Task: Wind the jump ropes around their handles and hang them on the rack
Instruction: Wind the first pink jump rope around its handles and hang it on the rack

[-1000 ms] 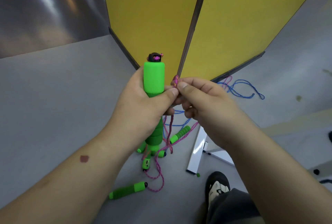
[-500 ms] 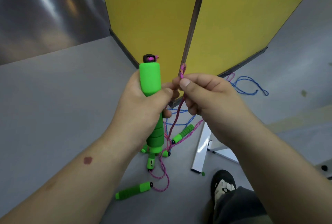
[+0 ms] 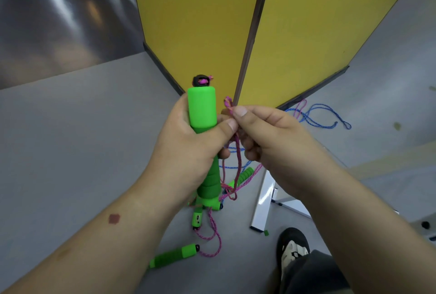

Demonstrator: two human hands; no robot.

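Head view showed a green foam jump rope handle (image 3: 202, 109) held upright in front of the person, its black end cap (image 3: 200, 80) on top with a bit of pink cord poking out of it. The left hand (image 3: 188, 142) gripped the handle around its middle, fingers curled behind it and the thumb (image 3: 224, 128) laid across its front. The ribbed lower part of the handle (image 3: 210, 187) stuck out below the hand.

Just to the right, the right hand (image 3: 266, 135) pinched a fold of pink rope (image 3: 228, 104) between thumb and forefinger, the small loop standing up above the fingertips, touching or nearly touching the left thumb. From that pinch the pink rope (image 3: 237, 164) hung down between the two hands and drooped toward the floor.

On the grey floor (image 3: 82, 140) below lay more green handles: one (image 3: 174, 256) nearest the person with pink rope (image 3: 214, 234) curling from its end, a small one (image 3: 197, 219) under the held handle, and another (image 3: 243, 175) farther back, partly hidden by the hanging rope. A blue rope (image 3: 323, 116) lay in loose loops on the floor to the right, near the foot of a yellow panel (image 3: 318, 34). A second yellow panel (image 3: 195, 22) stood to its left, joined at a dark edge strip (image 3: 252, 41). A white frame leg (image 3: 263, 206) rested on the floor beside the ropes, and a black-and-white shoe (image 3: 292, 249) showed at the bottom right.
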